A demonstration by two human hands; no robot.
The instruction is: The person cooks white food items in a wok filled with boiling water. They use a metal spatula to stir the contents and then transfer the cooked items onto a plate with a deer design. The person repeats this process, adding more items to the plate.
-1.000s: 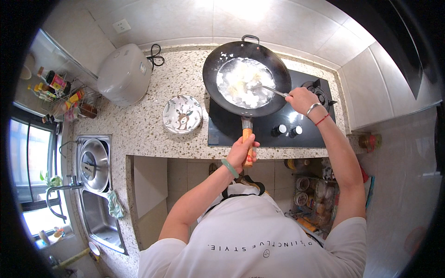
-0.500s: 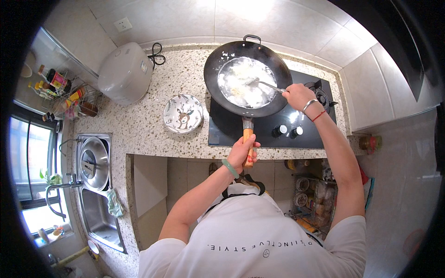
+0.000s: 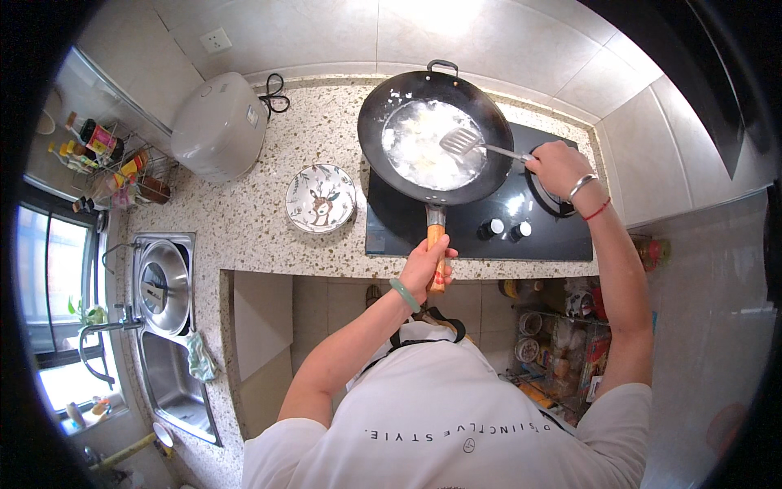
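Observation:
A black wok (image 3: 375, 122) sits over the left part of the cooktop, with white, cloudy food in liquid (image 3: 423, 159) in it. My left hand (image 3: 426, 269) is closed round the wok's wooden handle (image 3: 437, 236) at the counter's front edge. In my right hand (image 3: 562, 169) is the handle of a slotted metal spatula (image 3: 463, 142). Its blade is over the food, raised so that the slots show. To the left of the wok stands a white bowl (image 3: 321, 199) with a deer painted inside; neither hand touches it.
The black glass cooktop (image 3: 407, 236) has two knobs in front and a second burner at right. A rice cooker (image 3: 218, 126) stands at the back left. Further left are a steel sink (image 3: 183, 391) with a lid (image 3: 165, 285) and a rack of bottles (image 3: 122, 171).
My right hand has moved right, drawing the spatula up; its blade, mostly sunk in the food before, now shows above it. My left hand and the wok have stayed put.

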